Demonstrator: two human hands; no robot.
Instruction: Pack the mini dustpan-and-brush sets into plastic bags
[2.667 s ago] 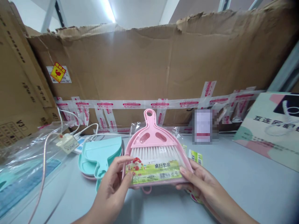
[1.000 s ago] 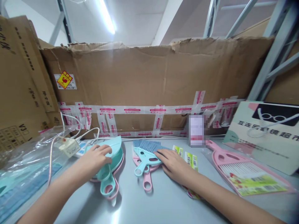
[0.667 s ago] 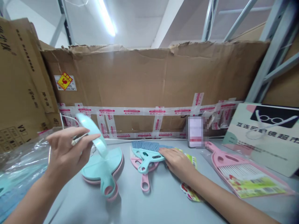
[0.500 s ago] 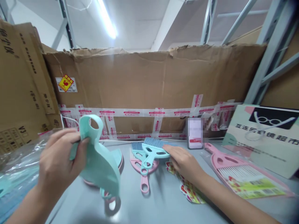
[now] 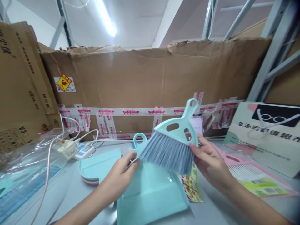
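My left hand (image 5: 122,175) is closed on the mint-green dustpan (image 5: 152,193) near its looped handle, with the pan's flat mouth toward me. My right hand (image 5: 208,156) grips a mint-green hand brush (image 5: 175,134) at the right side of its head. The brush is held with its handle pointing up and its blue-grey bristles pointing down, over the handle end of the dustpan. Whether bristles and pan touch, I cannot tell. Further left on the table lie stacked dustpans (image 5: 100,162), a mint one on top of a pink one.
A pink dustpan-and-brush set (image 5: 253,172) lies at right, before a paper bag (image 5: 264,137). Printed cards (image 5: 193,184) lie beside the dustpan. A phone (image 5: 198,125) stands behind the brush. At left are a power strip (image 5: 84,150), cables and plastic-wrapped brushes (image 5: 28,190). A large carton (image 5: 140,78) closes off the back.
My right hand has lifted a mint brush off the table and turned it handle up. My left hand has brought the dustpan rightward to the middle, turning its mouth toward me.
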